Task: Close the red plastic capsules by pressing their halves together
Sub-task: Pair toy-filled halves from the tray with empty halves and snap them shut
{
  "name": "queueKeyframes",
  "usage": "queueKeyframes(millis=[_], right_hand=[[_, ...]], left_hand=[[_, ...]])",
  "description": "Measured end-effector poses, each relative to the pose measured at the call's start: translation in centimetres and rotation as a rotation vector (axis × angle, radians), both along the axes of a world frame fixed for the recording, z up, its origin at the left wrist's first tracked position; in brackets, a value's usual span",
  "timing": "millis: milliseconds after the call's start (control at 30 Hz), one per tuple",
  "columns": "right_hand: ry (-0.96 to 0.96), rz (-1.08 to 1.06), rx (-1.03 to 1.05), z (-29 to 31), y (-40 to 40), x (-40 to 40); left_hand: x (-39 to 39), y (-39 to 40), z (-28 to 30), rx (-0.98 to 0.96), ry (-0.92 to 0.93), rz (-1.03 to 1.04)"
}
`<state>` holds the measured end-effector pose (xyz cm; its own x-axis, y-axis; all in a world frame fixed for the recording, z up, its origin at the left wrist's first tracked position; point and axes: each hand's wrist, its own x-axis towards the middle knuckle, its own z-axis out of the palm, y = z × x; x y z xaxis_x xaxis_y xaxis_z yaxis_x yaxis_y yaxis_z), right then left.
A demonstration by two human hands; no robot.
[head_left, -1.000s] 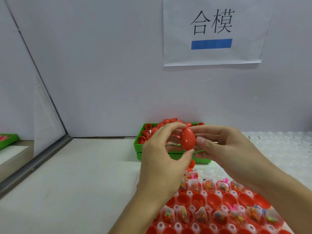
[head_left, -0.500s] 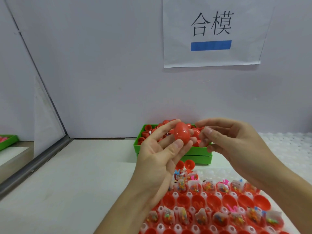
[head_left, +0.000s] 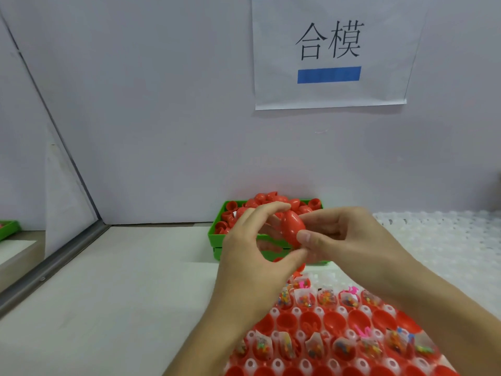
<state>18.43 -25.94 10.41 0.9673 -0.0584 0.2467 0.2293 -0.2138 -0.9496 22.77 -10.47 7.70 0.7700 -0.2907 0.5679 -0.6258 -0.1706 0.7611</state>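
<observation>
White tabletop runs back to a pale wall bearing a paper sign. From the head view we see a red capsule held in the air, the left hand pinching it with curled fingers and thumb, the right hand gripping its other side. Behind them a green bin of red halves is partly hidden. Below, a tray holds open halves, some filled with small packets.
</observation>
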Motion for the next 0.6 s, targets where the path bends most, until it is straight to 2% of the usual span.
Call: queueKeyframes(millis=[100,200,300,400,500,600], right_hand=[[0.038,-0.011,0.053,0.0,-1.2,0.3],[0.085,-0.035,0.14,-0.1,-2.5,0.8],[0.111,-0.008,0.174,-0.3,-3.4,1.1],[0.145,0.025,0.175,-0.5,-4.3,1.2],[0.177,0.028,0.249,-0.7,-4.9,1.5],[0.21,0.049,0.326,-0.9,-5.4,1.7]], left_hand=[[0.9,1.1,0.1,0.04,0.014,0.002],[3.0,3.1,-0.7,0.136,-0.03,0.13],[5.4,5.5,-2.7,0.18,0.072,0.224],[7.3,7.3,-5.8,0.128,0.23,0.282],[7.9,8.0,-8.4,-0.03,0.441,0.232],[8.0,7.9,-9.2,-0.039,0.428,0.205]])
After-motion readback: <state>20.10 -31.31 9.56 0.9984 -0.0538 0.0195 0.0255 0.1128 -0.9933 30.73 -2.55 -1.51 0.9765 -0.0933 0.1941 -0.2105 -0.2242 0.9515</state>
